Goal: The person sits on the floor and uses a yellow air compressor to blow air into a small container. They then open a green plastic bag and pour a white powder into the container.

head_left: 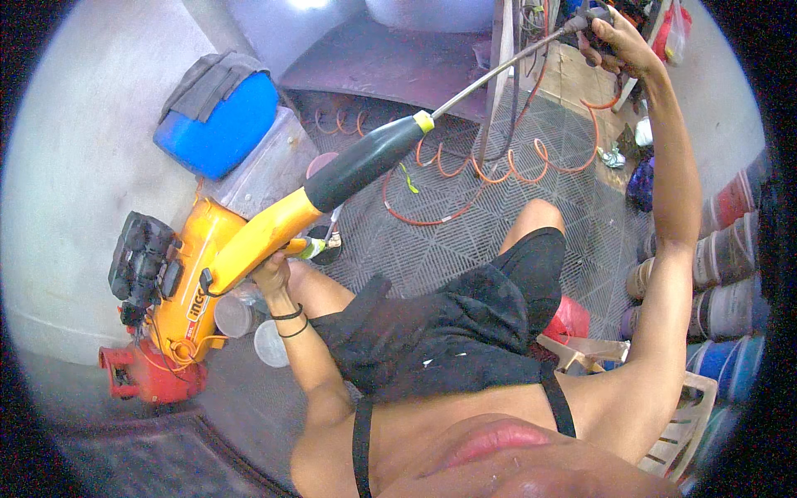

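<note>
While the person sits with knees bent, a long yellow-and-black wand [365, 162] stretches slantwise across the view, from low on the left to high on the right, held at both ends. The left grip [271, 274] is wrapped round the wand's yellow rear part, partly hidden beneath it, with two thin dark bands on the wrist. At the far end of its slim metal tube [498, 75], the right grip [618, 48], on a raised arm, has its fingers curled about a dark end piece [574, 25]. A lime ring [424, 122] marks the joint between the tube and the black sleeve.

Just left of the left grip stands a yellow machine [217, 228] with a black object [137, 261] beside it and a red container [170, 378] below. Farther up is a blue container [220, 133] with a dark cloth [207, 83] draped over it. A coiled orange hose [516, 177] runs over the grey patterned mat [465, 199], well below the metal tube. Along the right side, stacked buckets [725, 256] stand past the right forearm, and part of a pale plastic chair [682, 419] shows near the right elbow and shoulder.
</note>
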`<state>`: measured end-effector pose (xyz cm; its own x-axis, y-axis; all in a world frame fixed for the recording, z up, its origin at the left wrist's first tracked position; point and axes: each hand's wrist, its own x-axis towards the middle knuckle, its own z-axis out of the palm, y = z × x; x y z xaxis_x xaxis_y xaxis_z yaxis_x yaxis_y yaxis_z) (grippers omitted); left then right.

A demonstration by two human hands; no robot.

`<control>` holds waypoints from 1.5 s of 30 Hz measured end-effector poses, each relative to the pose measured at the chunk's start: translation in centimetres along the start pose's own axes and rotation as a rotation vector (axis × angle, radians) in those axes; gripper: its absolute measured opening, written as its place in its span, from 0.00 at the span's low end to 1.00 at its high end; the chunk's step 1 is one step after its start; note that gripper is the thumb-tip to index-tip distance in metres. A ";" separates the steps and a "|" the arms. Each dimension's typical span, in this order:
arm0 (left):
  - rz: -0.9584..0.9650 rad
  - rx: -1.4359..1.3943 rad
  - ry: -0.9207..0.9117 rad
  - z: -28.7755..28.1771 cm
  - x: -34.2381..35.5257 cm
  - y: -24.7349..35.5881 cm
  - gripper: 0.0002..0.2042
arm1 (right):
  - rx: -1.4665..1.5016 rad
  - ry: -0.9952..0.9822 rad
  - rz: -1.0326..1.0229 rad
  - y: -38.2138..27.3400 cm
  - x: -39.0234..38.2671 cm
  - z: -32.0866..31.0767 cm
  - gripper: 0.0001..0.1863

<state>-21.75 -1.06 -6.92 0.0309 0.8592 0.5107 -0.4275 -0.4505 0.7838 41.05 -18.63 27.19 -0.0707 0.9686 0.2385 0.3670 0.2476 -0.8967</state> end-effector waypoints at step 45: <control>-0.100 -0.072 -0.029 3.5 -0.4 3.4 0.25 | 0.053 -0.073 -0.005 -1.1 -0.1 -1.2 0.28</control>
<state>-20.09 -3.75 -3.24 0.1024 0.8912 0.4419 -0.4848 -0.3432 0.8045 41.77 -19.02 28.55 -0.1403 0.9660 0.2173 0.3169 0.2518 -0.9144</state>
